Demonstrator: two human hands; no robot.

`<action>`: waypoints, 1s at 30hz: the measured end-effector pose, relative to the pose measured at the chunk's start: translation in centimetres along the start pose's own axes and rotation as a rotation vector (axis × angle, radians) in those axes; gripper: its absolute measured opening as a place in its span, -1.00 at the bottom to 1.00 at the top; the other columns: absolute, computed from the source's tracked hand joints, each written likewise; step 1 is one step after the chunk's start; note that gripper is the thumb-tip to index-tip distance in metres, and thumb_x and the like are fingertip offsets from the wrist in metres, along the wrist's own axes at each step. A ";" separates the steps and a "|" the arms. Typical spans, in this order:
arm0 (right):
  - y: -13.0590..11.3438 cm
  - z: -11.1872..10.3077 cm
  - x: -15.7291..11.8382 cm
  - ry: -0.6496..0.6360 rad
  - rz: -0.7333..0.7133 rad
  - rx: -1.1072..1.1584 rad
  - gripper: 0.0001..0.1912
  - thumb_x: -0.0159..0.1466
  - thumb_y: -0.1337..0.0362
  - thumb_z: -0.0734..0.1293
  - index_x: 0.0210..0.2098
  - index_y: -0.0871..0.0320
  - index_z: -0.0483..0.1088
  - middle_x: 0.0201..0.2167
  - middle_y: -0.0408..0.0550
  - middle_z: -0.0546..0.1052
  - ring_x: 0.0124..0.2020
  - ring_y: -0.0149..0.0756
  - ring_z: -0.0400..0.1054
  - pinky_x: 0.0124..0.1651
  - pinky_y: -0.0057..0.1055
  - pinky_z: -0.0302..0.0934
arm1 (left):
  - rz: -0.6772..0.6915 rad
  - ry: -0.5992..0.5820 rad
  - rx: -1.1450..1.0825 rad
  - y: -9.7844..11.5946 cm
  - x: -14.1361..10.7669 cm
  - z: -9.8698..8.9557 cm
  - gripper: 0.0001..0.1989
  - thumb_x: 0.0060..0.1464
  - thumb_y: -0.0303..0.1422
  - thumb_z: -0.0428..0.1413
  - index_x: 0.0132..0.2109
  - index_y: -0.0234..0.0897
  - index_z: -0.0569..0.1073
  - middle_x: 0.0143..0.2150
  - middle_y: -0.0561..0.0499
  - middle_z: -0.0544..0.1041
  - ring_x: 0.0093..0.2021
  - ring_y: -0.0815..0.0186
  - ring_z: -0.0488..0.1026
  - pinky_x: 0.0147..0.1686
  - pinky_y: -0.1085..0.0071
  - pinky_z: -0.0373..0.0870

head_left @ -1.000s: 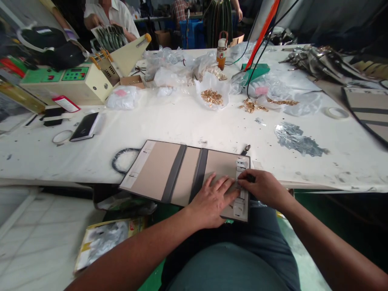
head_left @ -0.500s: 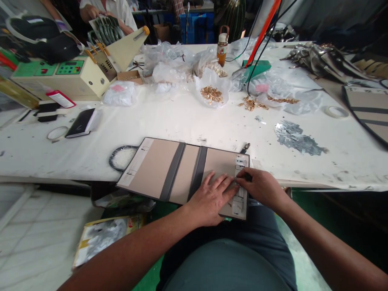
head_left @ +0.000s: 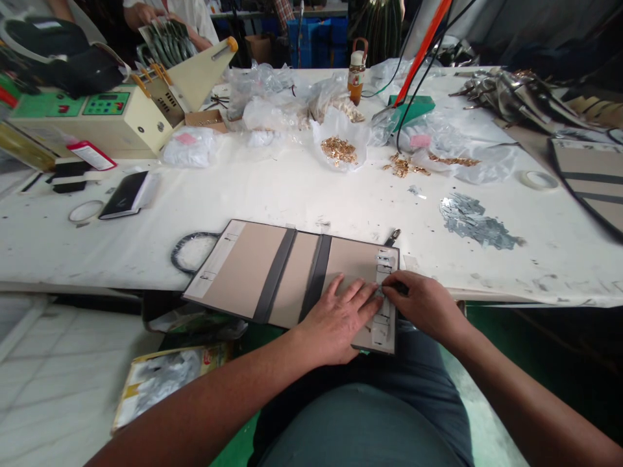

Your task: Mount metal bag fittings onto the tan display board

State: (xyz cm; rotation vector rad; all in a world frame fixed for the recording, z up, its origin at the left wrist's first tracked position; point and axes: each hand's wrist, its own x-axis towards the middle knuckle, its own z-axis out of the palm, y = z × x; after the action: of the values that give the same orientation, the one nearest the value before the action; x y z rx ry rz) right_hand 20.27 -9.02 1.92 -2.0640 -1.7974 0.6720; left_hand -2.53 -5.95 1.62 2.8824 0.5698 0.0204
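A flat beige panel piece with dark bands (head_left: 257, 259) lies open at the table's front edge, its right part overhanging my lap. My left hand (head_left: 335, 318) rests spread on the right part, fingertips beside a pale strip (head_left: 382, 324) that has small metal pieces and slots. At the same strip, my right hand (head_left: 421, 298) has thumb and fingers pinched together; whatever they hold is too small to name. A dark ring-shaped handle (head_left: 195, 251) joins the left end. By the upper right corner sits a metal clasp (head_left: 393, 237).
Flat metal plates (head_left: 477, 220) lie in a pile at the right. Gold-coloured parts (head_left: 339, 150) sit in a plastic bag near the bottle (head_left: 355, 78). A beige machine (head_left: 117, 123) and black notebook (head_left: 124, 194) are at the left. Behind, a person (head_left: 195, 19) holds dark looped items.
The view has shifted slightly. My right hand has moved slightly at the strip, its fingers still pinched. My left hand stays spread on the panel.
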 end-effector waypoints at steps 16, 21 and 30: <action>-2.4 -3.3 1.4 0.551 -0.070 1.456 -0.61 0.25 0.15 0.39 -0.60 0.14 0.23 -0.68 -0.27 0.20 -0.71 -0.47 0.10 -0.60 -0.43 0.11 | 0.029 -0.024 -0.045 -0.4 0.5 -0.2 0.00 -0.05 -0.12 0.30 0.45 -0.34 0.10 0.52 -0.27 0.04 0.51 -0.12 -0.13 0.45 -0.14 -0.42; -2.0 -1.2 2.5 0.579 -0.053 1.591 -0.67 0.24 0.19 0.27 -0.61 0.12 0.20 -0.71 -0.27 0.13 -0.75 -0.46 0.00 -0.67 -0.43 0.02 | 0.023 -0.019 -0.052 -0.5 0.7 -0.3 -0.02 -0.04 -0.11 0.29 0.44 -0.34 0.12 0.51 -0.27 0.06 0.50 -0.12 -0.13 0.45 -0.14 -0.41; -4.9 -0.2 1.9 0.349 -0.309 1.076 -0.54 0.39 0.17 0.33 -0.62 0.15 0.27 -0.70 -0.19 0.27 -0.67 -0.45 0.15 -0.58 -0.44 0.04 | 0.019 0.009 -0.060 -0.5 0.5 -0.1 -0.01 -0.09 -0.10 0.32 0.42 -0.35 0.15 0.50 -0.31 0.07 0.50 -0.11 -0.09 0.46 -0.10 -0.33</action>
State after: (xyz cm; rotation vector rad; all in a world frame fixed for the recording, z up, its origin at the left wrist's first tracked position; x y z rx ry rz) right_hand 16.48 -6.38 4.36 -1.0663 -1.1033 0.8512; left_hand -2.29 -5.29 1.64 2.8305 0.5335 0.0526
